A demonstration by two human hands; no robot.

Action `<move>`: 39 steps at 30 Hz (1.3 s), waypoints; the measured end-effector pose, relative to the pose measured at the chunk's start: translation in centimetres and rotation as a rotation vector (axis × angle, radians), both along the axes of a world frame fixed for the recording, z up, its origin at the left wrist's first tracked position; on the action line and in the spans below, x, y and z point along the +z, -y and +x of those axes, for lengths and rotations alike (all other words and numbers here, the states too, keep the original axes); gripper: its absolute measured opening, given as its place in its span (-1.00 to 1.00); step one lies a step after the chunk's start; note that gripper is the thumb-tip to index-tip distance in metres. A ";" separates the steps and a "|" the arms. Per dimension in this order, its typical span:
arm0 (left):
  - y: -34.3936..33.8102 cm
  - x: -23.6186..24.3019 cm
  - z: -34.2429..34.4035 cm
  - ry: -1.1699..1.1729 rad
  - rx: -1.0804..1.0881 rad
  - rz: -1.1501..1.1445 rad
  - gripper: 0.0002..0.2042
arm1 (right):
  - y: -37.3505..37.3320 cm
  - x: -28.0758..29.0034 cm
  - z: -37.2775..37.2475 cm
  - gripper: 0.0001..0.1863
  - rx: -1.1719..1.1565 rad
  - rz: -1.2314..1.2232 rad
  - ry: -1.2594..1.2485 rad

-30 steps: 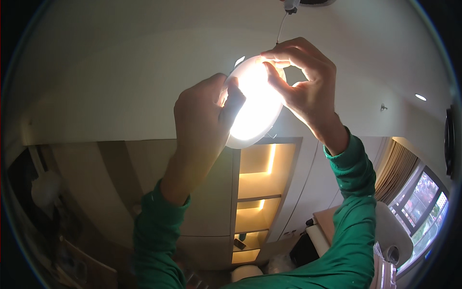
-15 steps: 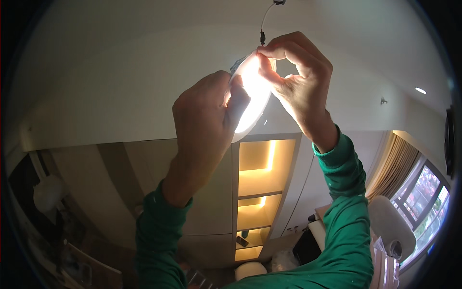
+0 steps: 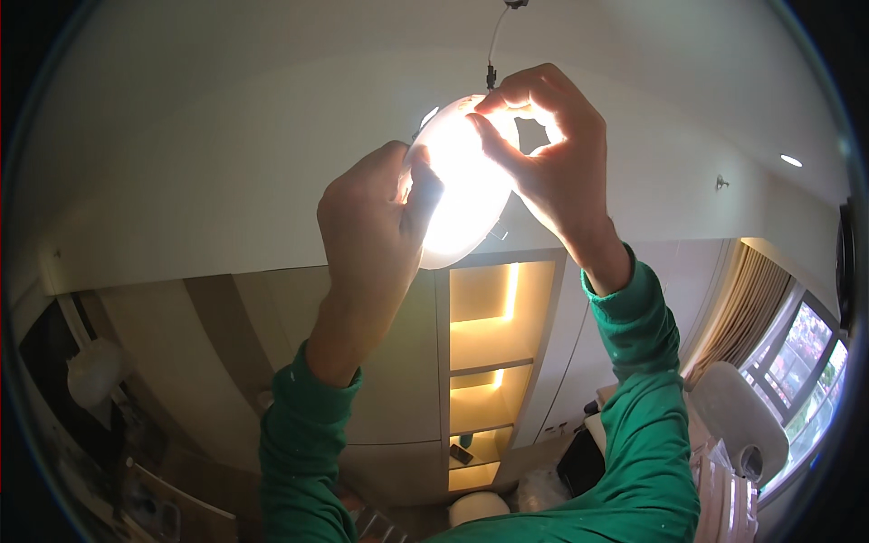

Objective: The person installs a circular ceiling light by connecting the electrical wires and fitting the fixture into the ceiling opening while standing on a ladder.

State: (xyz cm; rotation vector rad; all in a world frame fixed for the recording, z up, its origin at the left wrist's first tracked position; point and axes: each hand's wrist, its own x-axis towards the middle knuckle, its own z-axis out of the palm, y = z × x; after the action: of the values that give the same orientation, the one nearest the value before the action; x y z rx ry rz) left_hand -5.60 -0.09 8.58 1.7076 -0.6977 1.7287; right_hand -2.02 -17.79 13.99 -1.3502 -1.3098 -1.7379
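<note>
A round, brightly lit downlight (image 3: 466, 185) hangs tilted below the ceiling, its glowing face turned partly toward me. Its left rim is pinched between the thumb and fingers of my left hand (image 3: 371, 208). My right hand (image 3: 557, 149) grips the upper right rim, thumb and forefinger closed on it. Above the lamp, a thin white cable (image 3: 494, 41) with a small black connector (image 3: 491, 78) runs up to a dark fitting. A spring clip (image 3: 500, 234) juts out past the lower right edge. Glare hides detail on the lit face.
Behind my arms stands a tall cabinet with lit shelves (image 3: 493, 335). A small lit ceiling spotlight (image 3: 791, 160) and a metal fitting (image 3: 721, 183) are at the right. Beyond them are a curtain (image 3: 742, 308), a window (image 3: 801, 362) and a grey chair back (image 3: 738, 421).
The downlight has turned so that more of its lit face shows, and it has shifted slightly left with both hands. More of the spring clip at its lower right now shows.
</note>
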 end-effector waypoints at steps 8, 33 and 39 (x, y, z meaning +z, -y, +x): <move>0.7 -0.5 -0.1 0.022 0.044 0.041 -0.62 | 0.3 -0.2 0.0 -0.88 -0.059 0.001 -0.030; -0.4 -0.5 0.4 0.029 0.026 0.002 -0.67 | 0.4 -0.7 0.8 -0.61 0.009 0.007 -0.048; -0.3 -0.5 0.7 0.035 0.011 -0.012 -0.66 | 0.4 -0.3 1.9 -0.89 0.110 0.030 -0.137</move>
State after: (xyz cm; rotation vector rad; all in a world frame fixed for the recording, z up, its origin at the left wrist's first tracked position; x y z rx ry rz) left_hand -4.86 0.19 8.08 1.6796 -0.6927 1.7706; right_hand -0.17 -18.22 13.66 -1.3302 -1.2528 -1.5570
